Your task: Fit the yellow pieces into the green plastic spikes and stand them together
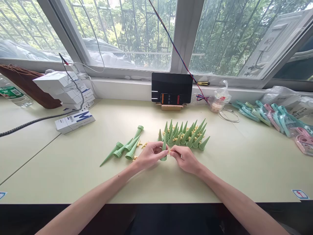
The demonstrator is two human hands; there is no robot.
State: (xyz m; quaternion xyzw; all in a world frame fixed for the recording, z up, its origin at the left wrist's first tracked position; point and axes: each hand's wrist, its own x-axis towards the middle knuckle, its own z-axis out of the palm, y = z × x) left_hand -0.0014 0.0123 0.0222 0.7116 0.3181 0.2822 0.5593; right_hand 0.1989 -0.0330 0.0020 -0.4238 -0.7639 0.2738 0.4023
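Observation:
My left hand is wrapped round a green plant watering spike, which stands tip up. My right hand pinches a small yellow valve against the spike's side; the fingertips hide most of it. Just behind my hands several green spikes with yellow valves stand close together in rows, points up. To the left of my left hand lie several loose green spikes in a pile. A few loose yellow valves are scattered between that pile and my left hand.
A phone showing a timer leans on a black panel by the window. White boxes and a plastic bottle are on the left. Bagged pastel clip-like items line the right side. The table's front edge runs below my forearms.

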